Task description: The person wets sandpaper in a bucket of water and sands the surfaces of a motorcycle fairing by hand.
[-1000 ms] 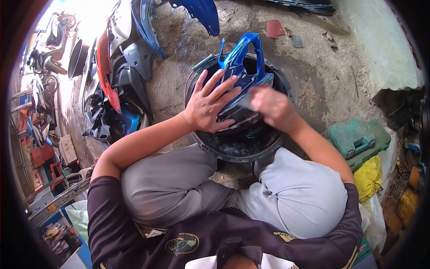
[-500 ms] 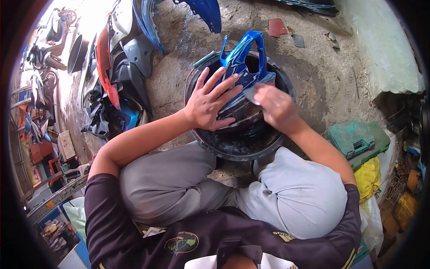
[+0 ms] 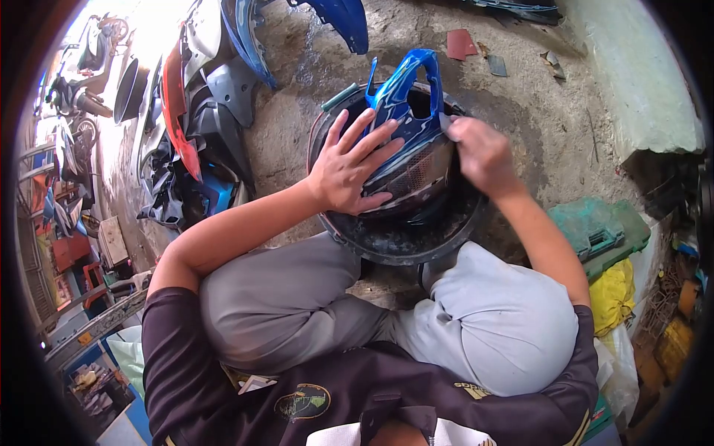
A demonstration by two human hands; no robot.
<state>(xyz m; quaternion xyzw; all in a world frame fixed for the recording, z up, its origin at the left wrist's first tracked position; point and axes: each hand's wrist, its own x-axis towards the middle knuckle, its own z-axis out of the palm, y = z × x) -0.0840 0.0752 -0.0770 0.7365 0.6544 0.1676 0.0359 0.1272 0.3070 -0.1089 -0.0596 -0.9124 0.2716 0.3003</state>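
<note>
A blue motorbike fairing panel (image 3: 407,93) with white streaks and a dark mesh area rests in a black bucket (image 3: 398,251) between my knees. Spread flat on the panel's left side, my left hand (image 3: 351,167) presses with its fingers apart. My right hand (image 3: 485,157) is closed, pinching a small grey piece of sandpaper (image 3: 445,123) against the panel's right edge. Most of the sandpaper is covered by the fingers, and motion slightly blurs that hand.
Fairings, including a red one (image 3: 172,111) and a blue one (image 3: 335,22), lie left and ahead. Reddish sheets (image 3: 460,45) are on the concrete. A green case (image 3: 587,229) and a yellow bag (image 3: 613,297) sit at my right, near a pale wall (image 3: 632,74).
My right hand has moved right and slightly up with the sandpaper, from the panel's middle to its right edge, uncovering the mesh area. My left hand stays put.
</note>
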